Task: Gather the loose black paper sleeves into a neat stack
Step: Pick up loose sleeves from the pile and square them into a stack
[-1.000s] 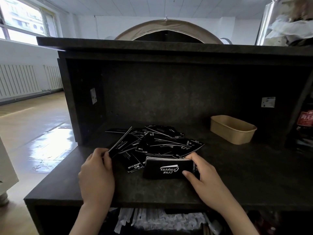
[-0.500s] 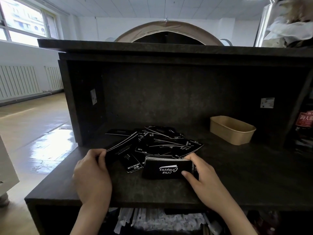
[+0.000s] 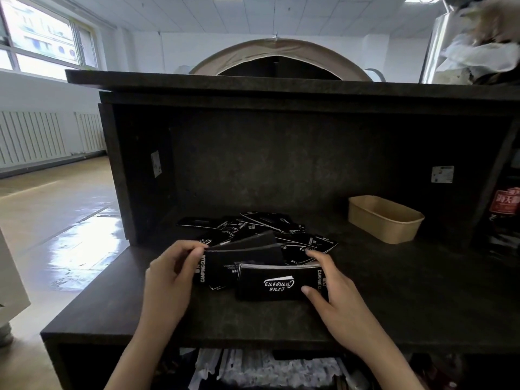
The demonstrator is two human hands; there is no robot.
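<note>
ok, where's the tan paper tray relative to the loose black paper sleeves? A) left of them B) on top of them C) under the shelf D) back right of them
D: the tan paper tray sits apart, back right of the loose black paper sleeves, on the dark shelf.

Dark speckled counter fills the foreground, a raised hutch shelf topping its back panel. At ten o'clock, bright windows pour daylight over white radiators, and it glares off the glossy tan floor. At twelve o'clock a tan tent dome rises against the white wall. Overhead, white ceiling tiles.
</note>
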